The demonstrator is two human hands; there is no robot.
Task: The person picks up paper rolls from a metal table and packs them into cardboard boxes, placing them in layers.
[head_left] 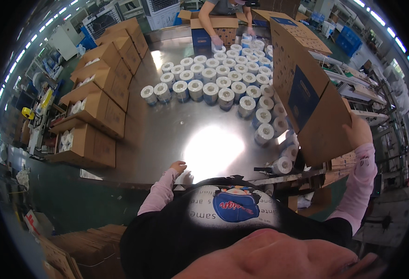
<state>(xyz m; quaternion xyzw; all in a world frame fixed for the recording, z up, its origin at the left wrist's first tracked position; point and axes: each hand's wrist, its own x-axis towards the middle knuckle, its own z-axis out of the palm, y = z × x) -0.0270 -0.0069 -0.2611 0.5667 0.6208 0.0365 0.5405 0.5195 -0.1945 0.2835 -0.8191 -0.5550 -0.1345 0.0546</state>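
Note:
My right hand grips the side edge of a large brown cardboard box, unfolded into upright panels with a dark blue printed patch. The box stands at the table's right side, partly hiding the rolls behind it. Over the near edge of the shiny metal table, my left hand holds nothing, its fingers loosely bent and partly apart. Many white paper rolls in blue-and-clear wrapping stand upright across the table's far and right parts. One roll lies near the front right edge, close to the box.
Filled open cartons line the table's left side. Across the table, a co-worker's gloved hands are among the rolls beside an open carton. Flat cardboard is stacked at the lower left. A dark bracket lies at the near edge.

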